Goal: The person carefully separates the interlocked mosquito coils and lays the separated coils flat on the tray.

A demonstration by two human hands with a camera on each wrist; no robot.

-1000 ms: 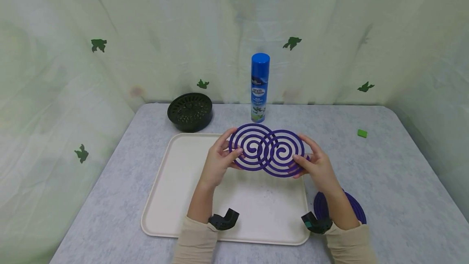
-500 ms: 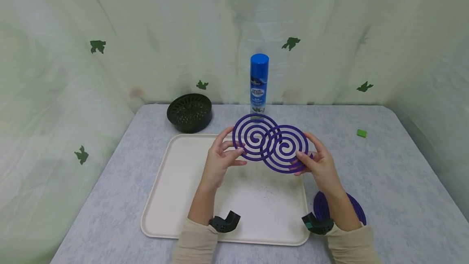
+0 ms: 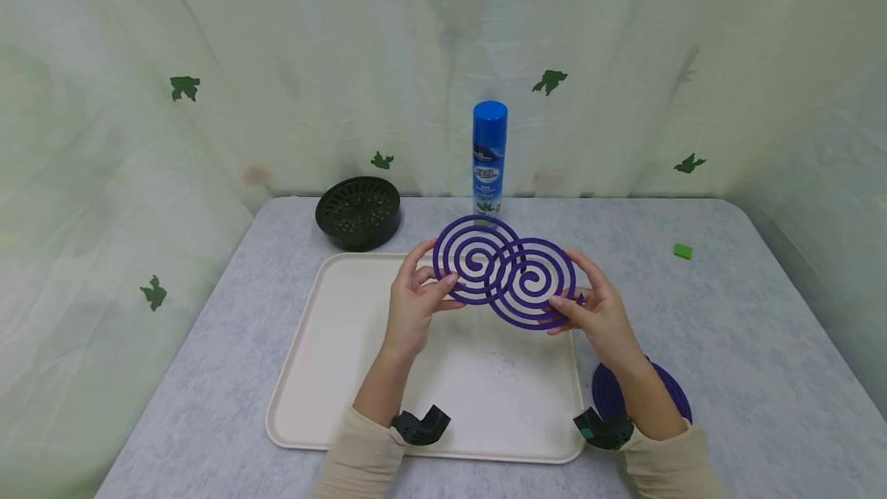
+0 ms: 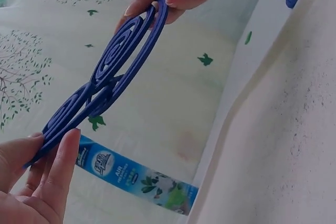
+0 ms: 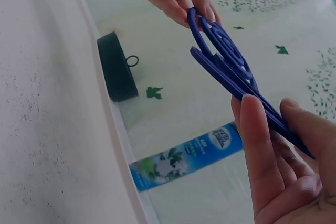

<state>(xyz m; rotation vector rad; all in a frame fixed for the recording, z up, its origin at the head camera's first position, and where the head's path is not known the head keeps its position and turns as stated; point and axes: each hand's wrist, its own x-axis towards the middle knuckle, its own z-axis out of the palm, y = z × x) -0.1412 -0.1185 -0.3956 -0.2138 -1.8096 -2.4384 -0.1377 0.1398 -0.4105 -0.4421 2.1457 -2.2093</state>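
Observation:
Two purple mosquito coils, a left one point(image 3: 475, 262) and a right one point(image 3: 532, 279), overlap at their inner edges and look interlaced above the tray. My left hand point(image 3: 414, 300) pinches the outer rim of the left coil between thumb and fingers. On the other side my right hand point(image 3: 597, 316) pinches the right coil's outer edge, thumb on the near face. Seen edge-on in the left wrist view, the coil pair point(image 4: 113, 59) is slightly spread at the right-hand end. A small pointed tip shows beside my right fingers.
A cream tray point(image 3: 346, 376) lies under the hands. Behind it stand a dark round coil holder point(image 3: 358, 214) with a slotted lid and a blue air freshener can point(image 3: 489, 152). More purple coils point(image 3: 674, 395) lie beneath the right forearm. A small green block point(image 3: 682, 251) sits at right.
Over the second the left coil has risen, leaving the pair tilted down to the right. In the last half second both coils have shifted slightly left. Both hands keep their hold.

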